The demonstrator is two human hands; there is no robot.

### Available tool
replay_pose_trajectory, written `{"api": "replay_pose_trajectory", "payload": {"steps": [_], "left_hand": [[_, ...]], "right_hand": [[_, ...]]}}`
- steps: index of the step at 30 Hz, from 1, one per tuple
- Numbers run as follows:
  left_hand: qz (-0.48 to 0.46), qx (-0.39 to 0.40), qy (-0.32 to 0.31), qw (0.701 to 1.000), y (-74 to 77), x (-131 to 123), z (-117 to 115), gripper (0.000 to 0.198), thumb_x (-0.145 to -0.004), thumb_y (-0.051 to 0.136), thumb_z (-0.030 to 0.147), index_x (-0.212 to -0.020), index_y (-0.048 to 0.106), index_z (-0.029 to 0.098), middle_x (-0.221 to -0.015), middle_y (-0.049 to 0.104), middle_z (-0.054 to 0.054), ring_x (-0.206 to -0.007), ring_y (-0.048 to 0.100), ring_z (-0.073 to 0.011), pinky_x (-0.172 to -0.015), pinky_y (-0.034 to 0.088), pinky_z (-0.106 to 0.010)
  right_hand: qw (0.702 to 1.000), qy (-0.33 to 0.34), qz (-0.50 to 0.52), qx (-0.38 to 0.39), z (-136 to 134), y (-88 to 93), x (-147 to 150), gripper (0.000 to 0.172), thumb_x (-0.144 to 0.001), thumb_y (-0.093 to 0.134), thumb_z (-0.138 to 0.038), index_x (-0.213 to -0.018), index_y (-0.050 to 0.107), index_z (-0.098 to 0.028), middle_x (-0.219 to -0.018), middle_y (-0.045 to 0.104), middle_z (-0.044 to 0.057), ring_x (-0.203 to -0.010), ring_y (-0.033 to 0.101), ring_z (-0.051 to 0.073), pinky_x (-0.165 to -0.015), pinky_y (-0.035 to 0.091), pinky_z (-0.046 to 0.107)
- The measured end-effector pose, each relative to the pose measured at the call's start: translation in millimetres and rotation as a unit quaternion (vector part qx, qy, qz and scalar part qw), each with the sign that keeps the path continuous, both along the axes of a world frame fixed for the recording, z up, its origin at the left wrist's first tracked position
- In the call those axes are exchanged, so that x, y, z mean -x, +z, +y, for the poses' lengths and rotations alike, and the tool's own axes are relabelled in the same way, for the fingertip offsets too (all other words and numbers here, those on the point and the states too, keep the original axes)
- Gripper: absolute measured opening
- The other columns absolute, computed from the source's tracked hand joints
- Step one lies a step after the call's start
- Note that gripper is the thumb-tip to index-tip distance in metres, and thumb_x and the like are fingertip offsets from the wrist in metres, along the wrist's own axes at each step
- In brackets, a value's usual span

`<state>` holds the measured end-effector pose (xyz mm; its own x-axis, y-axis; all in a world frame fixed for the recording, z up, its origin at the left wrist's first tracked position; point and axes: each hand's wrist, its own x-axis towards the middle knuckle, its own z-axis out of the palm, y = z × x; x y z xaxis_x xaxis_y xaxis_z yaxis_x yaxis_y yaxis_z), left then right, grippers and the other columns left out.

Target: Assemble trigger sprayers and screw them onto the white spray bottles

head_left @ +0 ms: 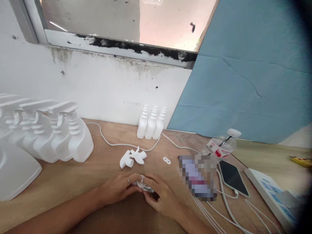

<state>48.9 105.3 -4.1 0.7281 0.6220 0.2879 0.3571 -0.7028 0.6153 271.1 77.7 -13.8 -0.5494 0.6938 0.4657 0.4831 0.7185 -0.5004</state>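
Observation:
Close to the front edge of the table, my left hand and my right hand meet around a small white plastic part. Fingers of both hands pinch it and cover much of it, so its exact kind cannot be made out. My left hand wears a ring. Just beyond the hands lie two white plastic pieces with short tubes, a left one and a right one. Two flat white rings rest to the right of them, touching or overlapping.
White spray bottles crowd the left side. Three slim white bottles stand by the wall. On the right are a clear drink bottle, a blurred-out device, a phone, a power strip and cables.

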Motion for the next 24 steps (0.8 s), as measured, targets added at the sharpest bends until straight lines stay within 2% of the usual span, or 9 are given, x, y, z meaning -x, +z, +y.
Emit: {"api": "replay_pose_trajectory", "payload": {"steps": [9,16,19,21,24], "left_hand": [[0.000,-0.035,-0.014,0.999,-2.0,0.6,0.4,0.024,-0.097,0.047,0.037,-0.115,0.055,0.023,-0.113,0.066,-0.003,-0.101,0.062,-0.0156,-0.087,0.048,-0.025],[-0.022,-0.034,-0.028,0.999,-0.7,0.6,0.6,0.022,-0.098,0.046,0.034,-0.114,0.056,0.024,-0.116,0.065,-0.003,-0.104,0.061,-0.0149,-0.090,0.047,-0.025],[-0.017,-0.038,-0.033,0.999,-1.2,0.1,0.7,0.022,-0.098,0.045,0.034,-0.114,0.055,0.024,-0.113,0.065,-0.004,-0.102,0.061,-0.0149,-0.089,0.047,-0.025],[-0.008,-0.039,-0.022,0.999,-1.8,-0.5,-0.2,0.021,-0.097,0.046,0.034,-0.112,0.056,0.022,-0.107,0.066,-0.003,-0.097,0.062,-0.0149,-0.084,0.047,-0.025],[-0.014,-0.023,0.028,0.999,-1.7,-1.7,-2.6,0.022,-0.095,0.050,0.035,-0.111,0.054,0.020,-0.098,0.065,-0.002,-0.086,0.061,-0.0143,-0.076,0.047,-0.024]], "right_hand": [[1.000,-0.001,0.011,-0.024,-0.6,-0.2,2.5,0.050,-0.080,0.053,-0.008,-0.127,0.049,-0.027,-0.112,0.060,0.007,-0.098,0.062,0.019,-0.085,0.053,0.030],[0.995,0.006,-0.001,-0.100,4.3,-2.5,3.6,0.049,-0.078,0.054,-0.007,-0.123,0.053,-0.025,-0.102,0.064,0.006,-0.089,0.064,0.018,-0.077,0.054,0.027],[0.994,0.009,-0.004,-0.109,5.0,-3.8,2.5,0.046,-0.079,0.054,-0.008,-0.122,0.053,-0.025,-0.097,0.064,0.006,-0.085,0.063,0.018,-0.075,0.054,0.028],[0.995,0.007,-0.003,-0.096,3.9,-2.4,2.2,0.045,-0.081,0.054,-0.008,-0.122,0.052,-0.026,-0.099,0.064,0.006,-0.087,0.063,0.018,-0.076,0.054,0.029],[0.996,-0.005,0.000,-0.091,0.6,3.8,1.7,0.045,-0.083,0.056,-0.013,-0.125,0.048,-0.025,-0.112,0.062,0.009,-0.101,0.061,0.020,-0.086,0.052,0.034]]}}
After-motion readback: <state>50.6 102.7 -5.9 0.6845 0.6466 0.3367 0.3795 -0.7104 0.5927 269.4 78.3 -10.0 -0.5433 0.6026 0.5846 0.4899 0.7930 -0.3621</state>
